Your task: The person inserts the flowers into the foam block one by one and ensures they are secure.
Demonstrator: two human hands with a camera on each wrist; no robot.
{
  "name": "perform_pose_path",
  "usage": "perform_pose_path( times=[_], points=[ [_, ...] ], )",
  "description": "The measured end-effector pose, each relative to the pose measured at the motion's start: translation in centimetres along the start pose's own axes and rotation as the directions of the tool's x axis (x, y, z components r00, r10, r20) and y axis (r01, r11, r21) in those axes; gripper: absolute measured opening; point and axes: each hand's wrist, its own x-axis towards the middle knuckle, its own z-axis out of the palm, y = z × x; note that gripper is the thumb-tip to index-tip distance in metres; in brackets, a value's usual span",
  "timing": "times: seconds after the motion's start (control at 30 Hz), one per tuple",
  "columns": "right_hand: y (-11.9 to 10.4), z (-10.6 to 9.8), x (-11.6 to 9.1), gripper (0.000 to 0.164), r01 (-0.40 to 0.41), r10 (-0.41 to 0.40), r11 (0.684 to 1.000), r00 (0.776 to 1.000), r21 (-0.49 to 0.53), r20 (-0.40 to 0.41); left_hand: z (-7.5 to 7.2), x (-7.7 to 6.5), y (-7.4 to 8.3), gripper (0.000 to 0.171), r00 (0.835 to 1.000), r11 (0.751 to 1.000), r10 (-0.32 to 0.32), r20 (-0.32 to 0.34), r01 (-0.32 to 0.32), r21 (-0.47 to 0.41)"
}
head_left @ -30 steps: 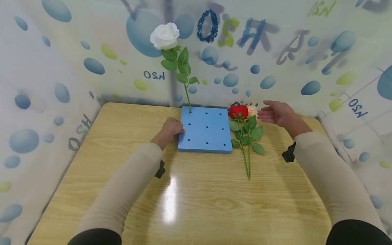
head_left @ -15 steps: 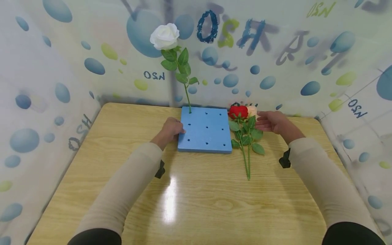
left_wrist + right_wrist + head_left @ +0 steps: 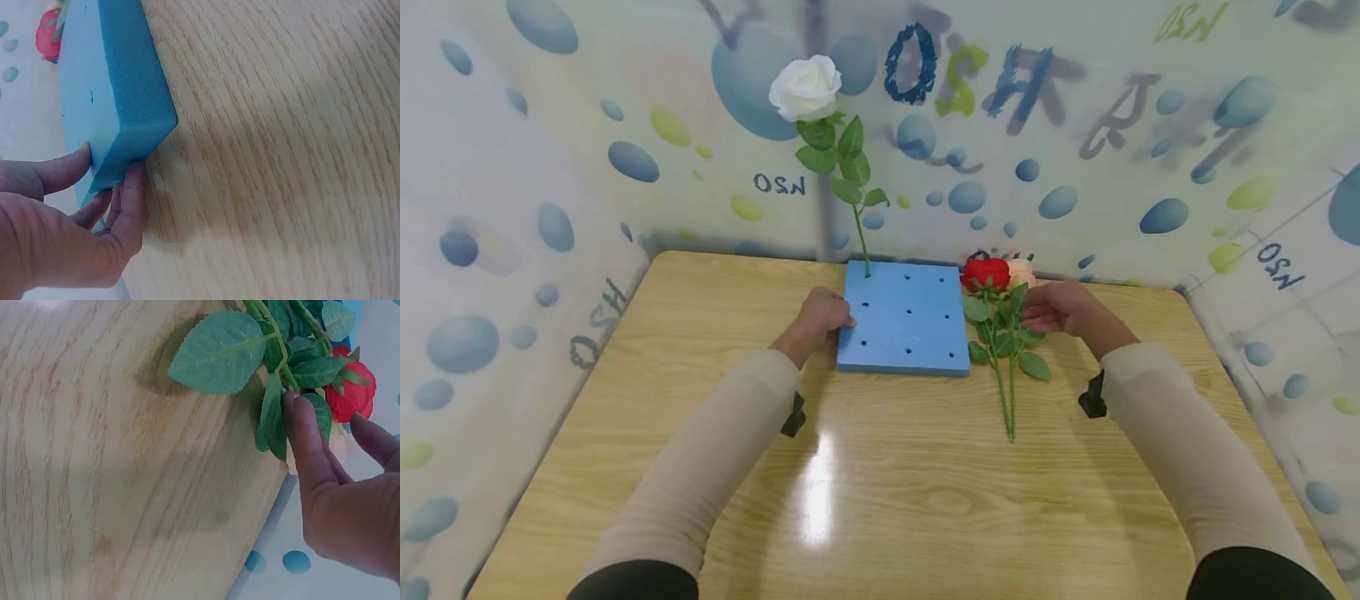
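Observation:
My left hand [image 3: 822,317] holds the left edge of a light blue foam board [image 3: 887,327] dotted with small holes. In the left wrist view its thumb lies on the board's top face and the fingers are against the side. A white artificial rose [image 3: 807,88] stands upright in the board's back left hole. Right of the board, a red rose [image 3: 985,273] and a peach rose [image 3: 1021,272] lie together, stems toward the front. Straight fingers of my right hand [image 3: 350,494] reach in among their leaves [image 3: 273,419], thumb apart, nothing pinched.
The wooden table [image 3: 910,492] runs up to a patterned backdrop [image 3: 1075,150] behind it and at both sides. The white rose's bloom rises high in front of the backdrop.
My right hand has moved left and toward the front, from beside the peach bloom down to the leaves. My left hand and the board have stayed in place.

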Motion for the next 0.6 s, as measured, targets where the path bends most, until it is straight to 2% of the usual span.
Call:
perform_pose_path(
  times=[0.27, 0.6],
  points=[
    [0.7, 0.5, 0.6, 0.052, 0.018, -0.018, 0.999, 1.000, -0.042, -0.004, -0.1, 0.3, -0.1, 0.048, 1.000, 1.000, -0.003, 0.004, 0.003, 0.022],
    [1.2, 1.4, 1.4, 0.047, -0.015, 0.012, 0.996, 0.999, -0.085, -0.046, -0.1, 0.5, -0.1, 0.047, 1.000, 1.000, -0.003, 0.000, 0.003, 0.019]
  ],
)
